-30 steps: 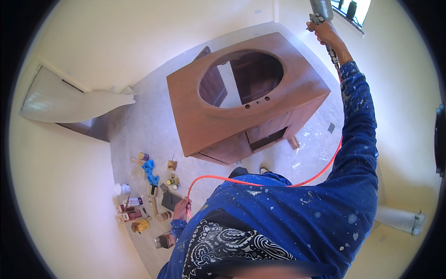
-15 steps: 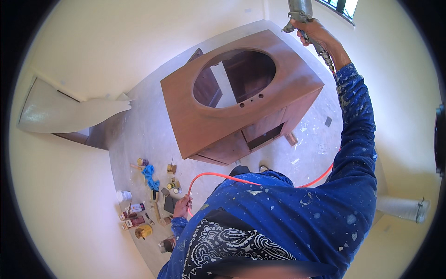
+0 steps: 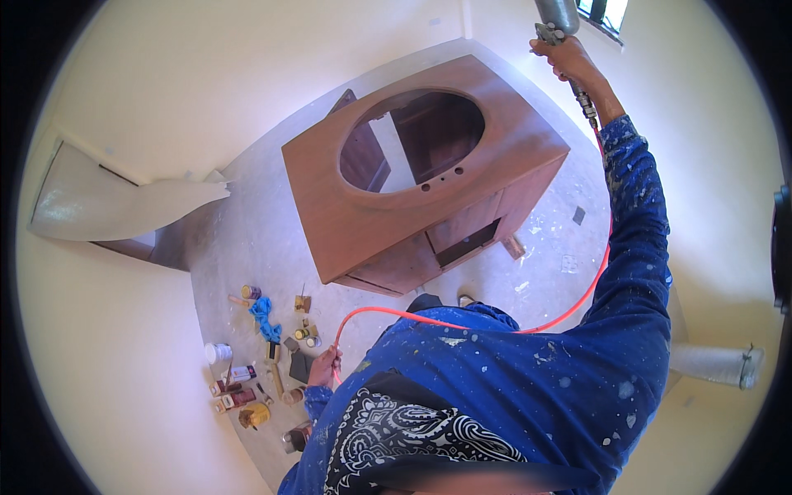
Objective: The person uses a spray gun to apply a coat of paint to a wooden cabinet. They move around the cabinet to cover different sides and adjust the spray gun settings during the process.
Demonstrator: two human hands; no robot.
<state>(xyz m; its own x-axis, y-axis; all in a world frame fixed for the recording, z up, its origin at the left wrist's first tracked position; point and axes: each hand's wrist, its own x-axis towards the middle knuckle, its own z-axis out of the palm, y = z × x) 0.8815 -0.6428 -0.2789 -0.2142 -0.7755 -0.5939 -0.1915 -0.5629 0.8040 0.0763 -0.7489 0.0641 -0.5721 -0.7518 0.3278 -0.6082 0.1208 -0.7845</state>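
My right hand (image 3: 579, 66), raised at the upper right, grips a metal spray gun (image 3: 548, 35) with a grey cup on top that the frame cuts off. From its handle a red air hose (image 3: 569, 317) runs down beside my sleeve and loops across in front of my body. At the lower left my left hand (image 3: 324, 368) is closed around the same hose. A brown wooden vanity cabinet (image 3: 318, 206) stands in front of me. A large oval opening with small holes beside it is cut in its top, and a rectangular opening shows in its front.
On the floor to my left lie a blue cloth (image 3: 265, 320), a white tub (image 3: 218, 353), a brush (image 3: 273, 352) and several cans and boxes. A curled sheet (image 3: 132, 198) leans by the left wall. At the right lies a wrapped roll (image 3: 718, 364). A small dark square (image 3: 579, 215) is on the floor.
My right hand has moved the spray gun a little to the right, and the gun's nozzle has turned. The hose now hangs in a wider curve at the right. My left hand stays put.
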